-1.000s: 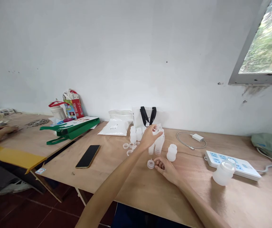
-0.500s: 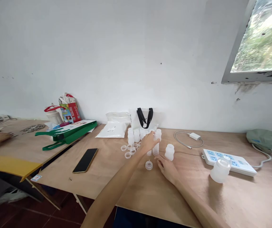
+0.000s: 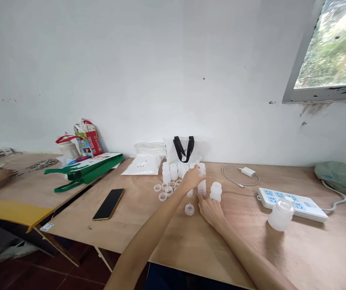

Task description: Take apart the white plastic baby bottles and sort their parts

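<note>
My left hand (image 3: 191,178) grips the upper part of a translucent plastic bottle (image 3: 202,183) standing on the plywood table (image 3: 148,229). Partly hidden behind that hand is a smaller bottle (image 3: 190,193). My right hand (image 3: 210,211) lies open on the table, its fingertips near the gripped bottle's base. A bottle (image 3: 216,192) stands just beyond it, and a ribbed plastic cap (image 3: 189,209) sits between my hands. Further left stand several bottles (image 3: 169,172) and several loose caps (image 3: 162,196).
A black phone (image 3: 108,204) lies left of my hands. A large bottle (image 3: 280,215) stands by a power strip (image 3: 292,204) on the right. A white bag (image 3: 183,149) stands against the wall. A co-worker's hand (image 3: 0,176) rests on the left table.
My right hand has slid forward, closer to the bottles. My left hand sits slightly lower on the bottle. The view has shifted a little.
</note>
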Demonstrator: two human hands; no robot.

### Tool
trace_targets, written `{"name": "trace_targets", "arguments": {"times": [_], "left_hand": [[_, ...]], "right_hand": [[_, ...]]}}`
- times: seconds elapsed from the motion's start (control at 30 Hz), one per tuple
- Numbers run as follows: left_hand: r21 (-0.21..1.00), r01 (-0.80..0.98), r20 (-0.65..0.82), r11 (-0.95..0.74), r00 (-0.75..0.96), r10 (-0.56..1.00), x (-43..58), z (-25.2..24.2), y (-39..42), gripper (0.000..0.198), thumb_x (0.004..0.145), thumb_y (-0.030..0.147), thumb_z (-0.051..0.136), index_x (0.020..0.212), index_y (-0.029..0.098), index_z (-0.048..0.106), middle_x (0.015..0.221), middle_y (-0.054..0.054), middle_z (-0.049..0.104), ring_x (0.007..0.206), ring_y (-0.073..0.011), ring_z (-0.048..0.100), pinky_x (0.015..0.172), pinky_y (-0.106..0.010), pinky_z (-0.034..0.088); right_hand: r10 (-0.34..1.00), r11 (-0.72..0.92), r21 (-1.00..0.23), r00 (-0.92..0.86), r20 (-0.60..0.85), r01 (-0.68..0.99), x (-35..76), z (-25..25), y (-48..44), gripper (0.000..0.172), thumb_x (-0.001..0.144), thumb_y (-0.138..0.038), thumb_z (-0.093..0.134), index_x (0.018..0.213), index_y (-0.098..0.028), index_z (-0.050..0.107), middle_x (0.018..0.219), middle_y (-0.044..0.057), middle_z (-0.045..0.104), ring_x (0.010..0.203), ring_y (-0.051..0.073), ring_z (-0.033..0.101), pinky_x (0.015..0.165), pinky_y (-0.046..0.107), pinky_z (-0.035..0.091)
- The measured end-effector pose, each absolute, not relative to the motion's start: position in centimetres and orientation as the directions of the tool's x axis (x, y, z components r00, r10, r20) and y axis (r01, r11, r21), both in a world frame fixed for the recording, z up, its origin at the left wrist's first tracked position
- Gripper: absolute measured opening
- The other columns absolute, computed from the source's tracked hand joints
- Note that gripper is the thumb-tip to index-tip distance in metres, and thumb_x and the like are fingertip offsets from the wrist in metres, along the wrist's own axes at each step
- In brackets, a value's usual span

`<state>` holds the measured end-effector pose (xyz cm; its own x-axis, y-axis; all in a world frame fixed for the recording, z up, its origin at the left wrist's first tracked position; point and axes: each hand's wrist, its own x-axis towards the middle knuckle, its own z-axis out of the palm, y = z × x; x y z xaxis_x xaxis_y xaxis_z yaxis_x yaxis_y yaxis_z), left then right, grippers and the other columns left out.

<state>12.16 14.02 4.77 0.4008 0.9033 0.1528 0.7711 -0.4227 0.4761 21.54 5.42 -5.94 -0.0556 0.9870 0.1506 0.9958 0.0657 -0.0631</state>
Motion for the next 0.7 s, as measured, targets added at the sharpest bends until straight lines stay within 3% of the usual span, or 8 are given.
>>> {"name": "trace_targets", "arguments": {"times": [0.13,0.27,0.4,0.47,0.57,0.7], "left_hand": [[0.465,0.769,0.140,-0.439,0.426,0.894,13.3,4.7,14.1,0.056,0.090,0.042,0.054,0.140,0.018,0.043,0.121,-0.017,0.066,0.109,-0.0319,0.065,0.089,-0.037,0.048],[0.466,0.745,0.164,-0.476,0.456,0.875,13.8,4.3,14.1,0.054,0.092,0.039,0.053,0.140,0.019,0.040,0.123,-0.017,0.066,0.109,-0.0334,0.065,0.090,-0.040,0.048],[0.480,0.713,0.214,-0.511,0.469,0.857,13.8,3.9,14.2,0.052,0.091,0.038,0.054,0.138,0.020,0.041,0.133,-0.016,0.061,0.114,-0.0340,0.063,0.093,-0.042,0.048],[0.485,0.705,0.231,-0.517,0.467,0.854,13.7,3.9,14.2,0.053,0.091,0.039,0.056,0.138,0.020,0.041,0.134,-0.017,0.061,0.113,-0.0345,0.063,0.093,-0.044,0.048],[0.493,0.676,0.295,-0.548,0.463,0.836,13.5,4.4,14.0,0.056,0.092,0.044,0.057,0.138,0.019,0.040,0.135,-0.017,0.059,0.117,-0.0341,0.061,0.097,-0.045,0.046],[0.541,0.551,0.567,-0.636,0.319,0.759,11.8,5.0,12.3,0.049,0.097,0.048,0.052,0.136,0.021,0.043,0.131,-0.014,0.060,0.124,-0.0290,0.056,0.107,-0.044,0.039]], "right_hand": [[0.989,0.032,-0.101,-0.018,0.144,0.994,21.5,-6.0,5.7,0.035,0.097,-0.011,0.038,0.124,-0.006,0.059,0.106,0.027,0.071,0.088,0.034,0.074,0.069,0.038,0.053],[0.988,0.077,-0.180,-0.050,0.148,0.981,22.0,-5.6,5.1,0.036,0.101,-0.016,0.037,0.132,-0.017,0.055,0.108,0.016,0.074,0.093,0.029,0.074,0.075,0.035,0.052],[0.947,0.292,-0.454,-0.187,0.262,0.842,22.4,-4.9,4.1,0.040,0.107,-0.036,0.024,0.132,-0.028,0.055,0.128,0.005,0.068,0.116,0.023,0.065,0.089,0.033,0.050],[0.929,0.357,-0.547,-0.230,0.288,0.757,22.2,-4.8,3.8,0.040,0.105,-0.045,0.029,0.130,-0.029,0.057,0.132,0.005,0.065,0.118,0.024,0.063,0.092,0.035,0.049],[0.934,0.355,-0.527,-0.262,0.244,0.772,21.7,-4.8,3.7,0.042,0.098,-0.052,0.047,0.133,-0.030,0.054,0.132,0.005,0.063,0.109,0.027,0.066,0.088,0.038,0.049],[0.929,0.365,-0.452,-0.284,0.237,0.814,21.5,-5.2,3.6,0.037,0.089,-0.049,0.061,0.120,-0.029,0.060,0.123,0.005,0.064,0.104,0.028,0.066,0.080,0.036,0.047]]}}
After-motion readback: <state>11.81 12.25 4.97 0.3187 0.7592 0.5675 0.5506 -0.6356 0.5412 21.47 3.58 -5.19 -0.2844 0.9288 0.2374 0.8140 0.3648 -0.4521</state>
